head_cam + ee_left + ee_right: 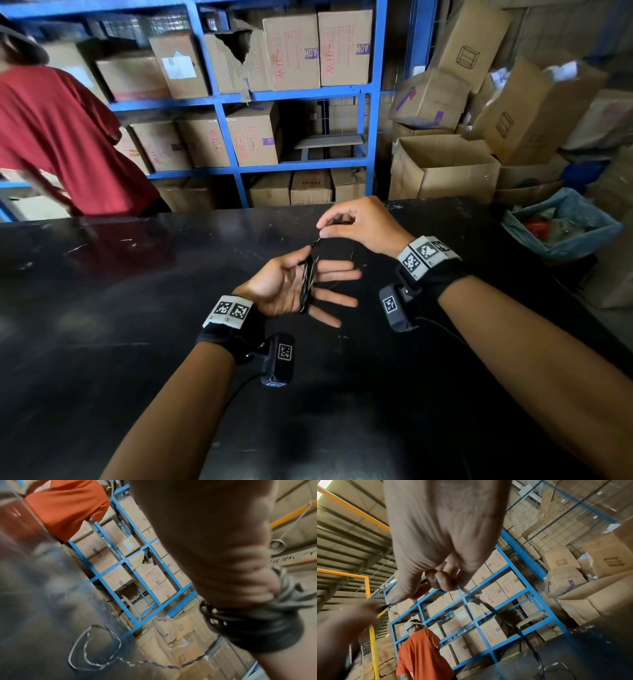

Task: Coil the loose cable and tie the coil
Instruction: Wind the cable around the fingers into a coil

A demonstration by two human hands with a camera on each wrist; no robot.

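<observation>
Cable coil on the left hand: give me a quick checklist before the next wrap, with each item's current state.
1. Coil seated around the left hand, crossing the palm: ok.
2. Left fingers spread straight so the loops stay on: ok.
3. Right hand grip pinching the free strand: ok.
4. Strand from pinch to coil free of snags: ok in the head view.
5. Loose tail lying looped on the black table, untangled: cannot tell.
6. Tie for the finished coil at hand: cannot tell, none visible.
</observation>
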